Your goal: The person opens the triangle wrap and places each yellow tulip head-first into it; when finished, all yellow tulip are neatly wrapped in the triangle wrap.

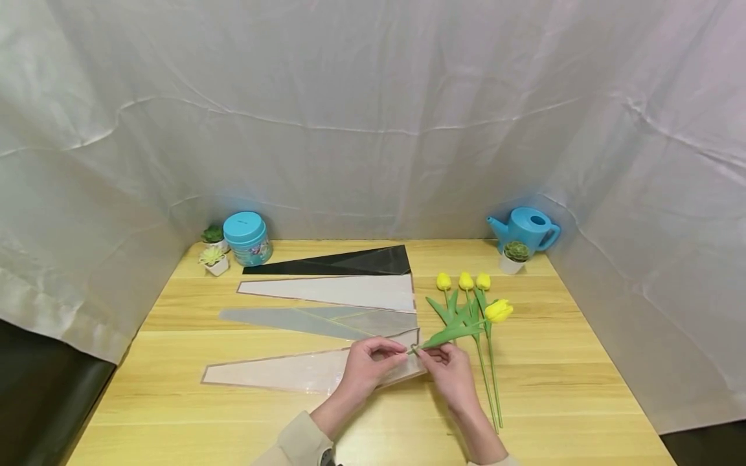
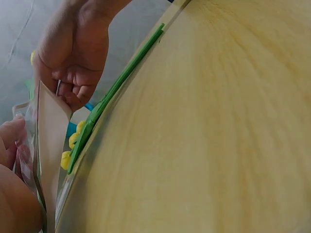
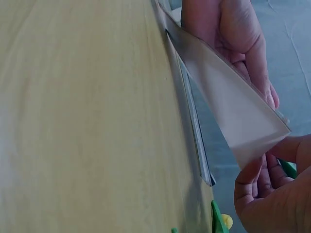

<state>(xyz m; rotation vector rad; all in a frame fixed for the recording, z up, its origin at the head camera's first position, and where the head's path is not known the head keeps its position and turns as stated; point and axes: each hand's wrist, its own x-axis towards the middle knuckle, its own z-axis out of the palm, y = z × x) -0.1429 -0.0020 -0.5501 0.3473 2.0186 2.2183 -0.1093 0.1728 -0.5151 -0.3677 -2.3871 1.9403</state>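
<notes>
Pinching a yellow tulip [image 1: 498, 310] by its stem, the right hand [image 1: 449, 369] holds it at the wide mouth of a clear cone sleeve [image 1: 291, 374] on the wooden table [image 1: 553, 388]. The left hand [image 1: 367, 362] apparently grips that sleeve's edge. Three more tulips [image 1: 464, 282] lie just beside.

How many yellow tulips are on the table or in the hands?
4. Three tulips lie side by side on the table right of the sleeves. The fourth tulip is held by its stem end in the right hand. None seems hidden.
</notes>
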